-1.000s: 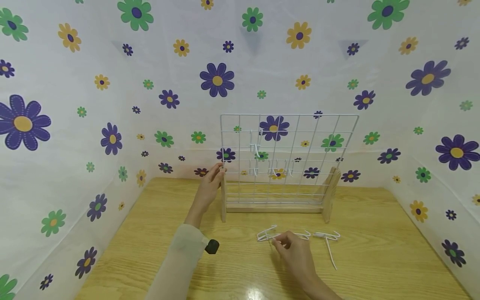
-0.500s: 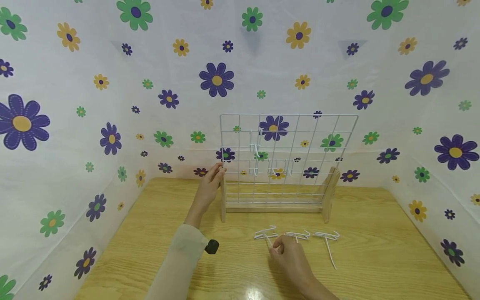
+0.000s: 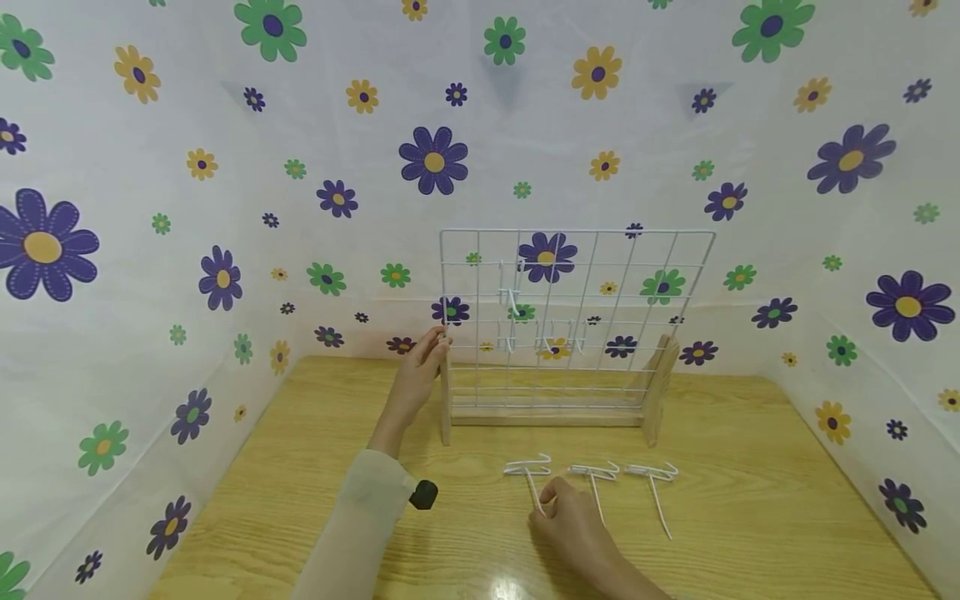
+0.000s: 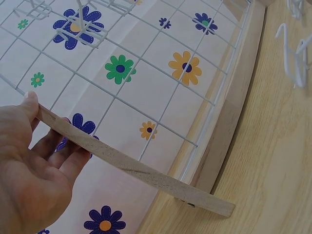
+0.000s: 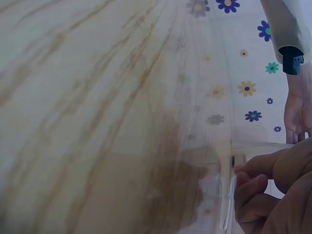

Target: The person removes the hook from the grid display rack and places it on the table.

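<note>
A white wire grid panel (image 3: pixel 577 287) stands in a wooden frame. My left hand (image 3: pixel 420 371) holds the top of its left wooden upright (image 4: pixel 131 168), thumb on one side and fingers on the other. On the table my right hand (image 3: pixel 573 525) pinches the stem end of the leftmost white wire display hook (image 3: pixel 528 471). To its right lie a middle hook (image 3: pixel 594 472), its stem running beside my hand, and a right hook (image 3: pixel 652 472). In the right wrist view, the curled fingers (image 5: pixel 253 187) hide most of the held hook.
Several white hooks hang on the grid's left half, one higher hook (image 3: pixel 510 294) above a lower row (image 3: pixel 549 337). The frame's right upright (image 3: pixel 660 392) stands on the wood-grain table (image 3: pixel 315 500). Flower-printed white sheeting (image 3: pixel 322 133) surrounds the table at the back and sides.
My right hand has drawn the leftmost hook a little to the left and turned its stem toward me. The middle hook shows more now. My left hand has stayed on the upright.
</note>
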`<act>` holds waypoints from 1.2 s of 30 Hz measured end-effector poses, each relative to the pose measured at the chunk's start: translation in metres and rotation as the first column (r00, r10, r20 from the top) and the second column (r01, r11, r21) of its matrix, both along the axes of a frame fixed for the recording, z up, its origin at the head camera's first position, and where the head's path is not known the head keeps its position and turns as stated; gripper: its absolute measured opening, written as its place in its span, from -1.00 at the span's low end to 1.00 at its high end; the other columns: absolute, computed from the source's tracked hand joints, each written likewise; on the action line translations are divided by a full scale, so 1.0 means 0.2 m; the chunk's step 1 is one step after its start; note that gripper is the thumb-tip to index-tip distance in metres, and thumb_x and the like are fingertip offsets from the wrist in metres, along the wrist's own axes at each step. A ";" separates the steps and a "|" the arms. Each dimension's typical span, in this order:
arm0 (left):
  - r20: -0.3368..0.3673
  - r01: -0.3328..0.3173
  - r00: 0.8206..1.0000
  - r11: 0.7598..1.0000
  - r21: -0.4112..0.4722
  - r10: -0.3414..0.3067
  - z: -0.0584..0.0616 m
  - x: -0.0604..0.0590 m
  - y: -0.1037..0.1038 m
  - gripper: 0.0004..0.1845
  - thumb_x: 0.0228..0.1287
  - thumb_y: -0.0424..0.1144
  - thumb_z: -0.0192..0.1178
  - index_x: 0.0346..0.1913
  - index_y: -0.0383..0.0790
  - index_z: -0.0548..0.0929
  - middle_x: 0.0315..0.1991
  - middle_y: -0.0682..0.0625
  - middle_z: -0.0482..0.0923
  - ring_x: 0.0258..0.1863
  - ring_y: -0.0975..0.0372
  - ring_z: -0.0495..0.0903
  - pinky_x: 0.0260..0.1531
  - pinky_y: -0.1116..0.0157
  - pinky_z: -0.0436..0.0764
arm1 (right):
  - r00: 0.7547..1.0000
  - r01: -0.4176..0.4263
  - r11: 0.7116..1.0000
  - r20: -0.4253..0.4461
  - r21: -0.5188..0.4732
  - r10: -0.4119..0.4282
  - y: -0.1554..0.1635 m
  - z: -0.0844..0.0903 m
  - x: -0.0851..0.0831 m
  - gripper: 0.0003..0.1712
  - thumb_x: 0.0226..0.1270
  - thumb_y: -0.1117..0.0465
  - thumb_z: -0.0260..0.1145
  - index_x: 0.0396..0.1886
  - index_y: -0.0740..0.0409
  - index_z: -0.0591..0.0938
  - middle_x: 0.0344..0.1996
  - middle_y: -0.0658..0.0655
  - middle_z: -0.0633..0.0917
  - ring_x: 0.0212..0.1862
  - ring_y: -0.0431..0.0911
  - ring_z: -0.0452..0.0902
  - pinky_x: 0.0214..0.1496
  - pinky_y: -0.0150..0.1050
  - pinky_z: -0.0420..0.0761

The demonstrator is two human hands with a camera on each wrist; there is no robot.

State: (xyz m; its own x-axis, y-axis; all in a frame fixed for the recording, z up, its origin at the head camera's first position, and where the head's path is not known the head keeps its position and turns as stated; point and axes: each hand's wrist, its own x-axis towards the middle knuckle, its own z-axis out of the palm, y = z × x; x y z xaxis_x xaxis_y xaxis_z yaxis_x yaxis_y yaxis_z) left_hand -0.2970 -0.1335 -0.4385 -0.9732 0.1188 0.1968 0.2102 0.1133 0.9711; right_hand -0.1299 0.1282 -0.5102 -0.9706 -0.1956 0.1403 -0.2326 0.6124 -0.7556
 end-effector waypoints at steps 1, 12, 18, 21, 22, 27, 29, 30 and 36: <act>0.002 -0.001 1.000 1.000 0.001 0.001 0.00 0.00 0.00 -0.44 0.68 -0.01 -0.05 0.59 -0.10 0.28 0.52 -0.18 0.32 0.52 -0.05 0.27 0.47 0.03 0.36 | 1.000 -0.006 1.000 0.006 0.003 0.006 0.00 0.00 0.00 -0.77 0.19 0.43 0.43 -0.21 0.44 0.58 -0.65 0.01 0.62 -0.71 -0.38 0.32 -0.70 -0.56 0.36; 0.059 0.003 0.998 1.000 -0.011 -0.002 0.02 -0.01 0.00 -0.45 0.72 -0.14 -0.14 0.62 -0.23 0.18 0.55 -0.25 0.22 0.54 -0.09 0.19 0.50 0.01 0.30 | 0.999 -0.020 1.000 0.032 0.011 0.020 -0.02 0.00 0.00 -0.70 0.18 0.45 0.41 -0.12 0.53 0.58 -0.74 -0.16 0.51 -0.75 -0.39 0.18 -0.74 -0.59 0.12; 0.026 0.005 1.000 1.000 0.010 -0.005 0.01 0.00 0.00 -0.45 0.71 -0.09 -0.09 0.60 -0.17 0.24 0.54 -0.24 0.26 0.53 -0.08 0.24 0.48 0.00 0.33 | 0.999 -0.029 0.999 0.017 0.016 0.029 -0.02 -0.01 0.00 -0.69 0.18 0.45 0.43 -0.12 0.53 0.58 -0.67 -0.09 0.62 -0.75 -0.38 0.25 -0.75 -0.57 0.20; 0.007 -0.002 1.000 1.000 0.008 0.002 0.01 0.00 0.01 -0.46 0.69 -0.04 -0.07 0.59 -0.11 0.28 0.52 -0.19 0.31 0.52 -0.05 0.26 0.47 0.01 0.36 | 0.999 -0.038 0.999 0.020 0.005 0.038 -0.02 -0.01 0.00 -0.69 0.19 0.44 0.43 -0.12 0.53 0.58 -0.64 -0.07 0.64 -0.74 -0.37 0.29 -0.75 -0.56 0.25; 0.004 -0.004 1.000 1.000 0.006 0.004 0.01 0.01 0.01 -0.46 0.69 -0.03 -0.06 0.58 -0.09 0.29 0.52 -0.18 0.32 0.52 -0.05 0.27 0.47 0.02 0.36 | 0.999 -0.038 0.999 0.021 0.004 0.038 -0.01 -0.01 0.00 -0.69 0.19 0.43 0.43 -0.12 0.52 0.58 -0.64 -0.07 0.63 -0.74 -0.37 0.29 -0.75 -0.56 0.25; 0.006 -0.011 1.000 1.000 -0.004 0.011 0.01 0.01 0.01 -0.46 0.69 -0.02 -0.05 0.59 -0.05 0.29 0.52 -0.14 0.33 0.51 -0.03 0.28 0.46 0.03 0.38 | 0.999 -0.039 0.999 0.024 0.003 0.038 -0.01 -0.01 0.00 -0.70 0.20 0.43 0.43 -0.12 0.50 0.58 -0.65 -0.09 0.58 -0.72 -0.36 0.31 -0.74 -0.55 0.29; 0.027 -0.008 1.000 1.000 -0.009 0.009 0.01 0.00 0.01 -0.46 0.70 -0.07 -0.07 0.60 -0.09 0.26 0.53 -0.18 0.29 0.52 -0.05 0.27 0.47 0.02 0.37 | 0.999 -0.044 0.999 0.025 0.002 0.044 -0.01 -0.01 -0.01 -0.70 0.20 0.45 0.44 -0.12 0.51 0.57 -0.65 -0.09 0.58 -0.72 -0.36 0.34 -0.74 -0.54 0.33; 0.034 -0.007 0.999 1.000 -0.006 0.008 0.01 -0.01 0.01 -0.46 0.70 -0.07 -0.07 0.60 -0.10 0.25 0.54 -0.18 0.28 0.52 -0.05 0.26 0.47 0.02 0.36 | 0.999 -0.046 0.999 0.024 0.001 0.046 -0.01 -0.01 -0.01 -0.70 0.20 0.45 0.44 -0.12 0.51 0.57 -0.64 -0.08 0.59 -0.71 -0.36 0.36 -0.73 -0.53 0.36; 0.031 -0.005 1.000 1.000 0.015 0.004 0.00 -0.01 0.01 -0.46 0.69 -0.05 -0.05 0.59 -0.08 0.27 0.53 -0.18 0.30 0.52 -0.04 0.27 0.48 0.02 0.34 | 0.999 -0.051 0.999 0.007 0.006 0.051 0.00 -0.01 -0.01 -0.72 0.20 0.45 0.44 -0.14 0.50 0.59 -0.60 -0.05 0.64 -0.64 -0.34 0.45 -0.67 -0.47 0.51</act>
